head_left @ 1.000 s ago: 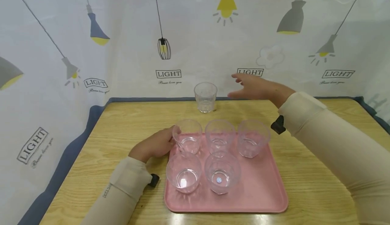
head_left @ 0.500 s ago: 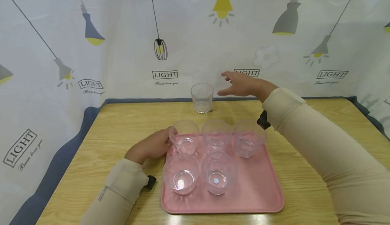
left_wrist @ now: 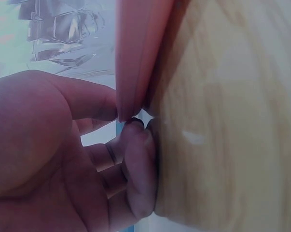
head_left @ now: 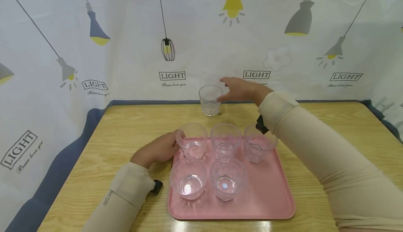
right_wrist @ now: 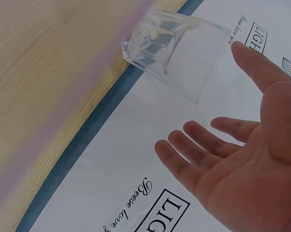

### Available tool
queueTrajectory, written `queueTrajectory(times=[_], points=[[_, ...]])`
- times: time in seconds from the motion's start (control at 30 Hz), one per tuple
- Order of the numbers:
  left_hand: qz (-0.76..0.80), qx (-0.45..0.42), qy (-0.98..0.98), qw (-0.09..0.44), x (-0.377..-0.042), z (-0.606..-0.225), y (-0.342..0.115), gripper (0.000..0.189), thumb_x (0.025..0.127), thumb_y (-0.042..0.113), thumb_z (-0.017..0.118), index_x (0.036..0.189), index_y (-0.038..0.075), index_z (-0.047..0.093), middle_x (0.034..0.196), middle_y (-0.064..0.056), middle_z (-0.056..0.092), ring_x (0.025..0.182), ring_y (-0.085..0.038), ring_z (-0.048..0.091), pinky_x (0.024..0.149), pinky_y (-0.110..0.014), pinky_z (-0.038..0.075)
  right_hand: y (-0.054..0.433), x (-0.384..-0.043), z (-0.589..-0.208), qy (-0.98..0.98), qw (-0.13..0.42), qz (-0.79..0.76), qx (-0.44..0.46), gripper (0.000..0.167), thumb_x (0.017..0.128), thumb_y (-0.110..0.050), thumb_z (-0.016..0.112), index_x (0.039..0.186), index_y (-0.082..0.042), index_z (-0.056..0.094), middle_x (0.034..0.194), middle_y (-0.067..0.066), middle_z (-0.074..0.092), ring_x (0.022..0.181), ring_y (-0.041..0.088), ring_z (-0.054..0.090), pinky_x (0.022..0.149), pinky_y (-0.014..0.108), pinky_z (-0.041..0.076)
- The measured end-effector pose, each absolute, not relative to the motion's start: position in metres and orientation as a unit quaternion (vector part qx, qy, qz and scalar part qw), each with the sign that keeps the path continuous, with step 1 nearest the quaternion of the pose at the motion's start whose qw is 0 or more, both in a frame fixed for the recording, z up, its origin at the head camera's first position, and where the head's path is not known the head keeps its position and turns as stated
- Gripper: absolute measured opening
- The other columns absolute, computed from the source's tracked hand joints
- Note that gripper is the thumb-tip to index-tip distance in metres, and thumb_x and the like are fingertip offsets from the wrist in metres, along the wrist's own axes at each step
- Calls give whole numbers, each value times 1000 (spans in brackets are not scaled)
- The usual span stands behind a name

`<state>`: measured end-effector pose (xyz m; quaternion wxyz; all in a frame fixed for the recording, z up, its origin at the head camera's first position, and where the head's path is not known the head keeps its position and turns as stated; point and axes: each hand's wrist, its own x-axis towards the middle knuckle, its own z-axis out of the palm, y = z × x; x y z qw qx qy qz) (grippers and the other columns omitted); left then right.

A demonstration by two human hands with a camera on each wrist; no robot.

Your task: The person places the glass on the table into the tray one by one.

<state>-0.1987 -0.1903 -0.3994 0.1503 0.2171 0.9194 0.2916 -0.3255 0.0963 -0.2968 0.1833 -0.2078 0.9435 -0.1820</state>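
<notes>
Beside the far edge of the table stands a clear tumbler (head_left: 210, 101), upright. My right hand (head_left: 240, 89) reaches toward it from the right, thumb and fingers spread. In the right wrist view the tumbler (right_wrist: 176, 53) lies ahead of the open palm (right_wrist: 242, 179), a gap between glass and fingers. My left hand (head_left: 157, 150) holds the left edge of the pink tray (head_left: 267, 193). In the left wrist view the thumb lies along the tray's edge (left_wrist: 140, 53), the other fingers curled beneath it against the table. Part of those fingers is hidden behind a tumbler in the head view.
Several clear tumblers stand on the tray: a back row with a left (head_left: 192, 143), a middle (head_left: 225, 143) and a right one (head_left: 259, 146), and two in front (head_left: 189, 181) (head_left: 228, 181). A lamp-print curtain (head_left: 135, 33) hangs behind the wooden table (head_left: 132, 120).
My right hand has moved left toward the far tumbler, and its thumb now overlaps the glass's edge in the head view. My left hand stays at the tray.
</notes>
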Motion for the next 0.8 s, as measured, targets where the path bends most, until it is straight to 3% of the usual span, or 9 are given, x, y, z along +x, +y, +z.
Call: queueTrajectory(times=[0.23,0.53,0.8], points=[[291,219,919,152,-201,-401,-192,7,102,14,49,108,15,53,107,-5,63,104,-21,58,100,-45,47,85,-331,-301,949,186,-165,-192,92,93,-44,66,160,-8,14,161,17,30,149,33,29,121,50,26],[291,213,920,153,-201,-400,-190,7,100,13,51,106,16,53,107,-4,63,103,-20,58,100,-44,47,80,-333,-301,950,200,-150,-188,94,94,-46,64,160,-6,10,165,18,18,154,35,15,124,51,17],[292,208,921,154,-200,-401,-190,8,100,13,51,108,16,54,107,-5,63,105,-21,59,101,-45,47,76,-327,-305,944,204,-160,-203,94,95,-42,65,159,-2,10,162,23,23,151,39,21,123,53,20]])
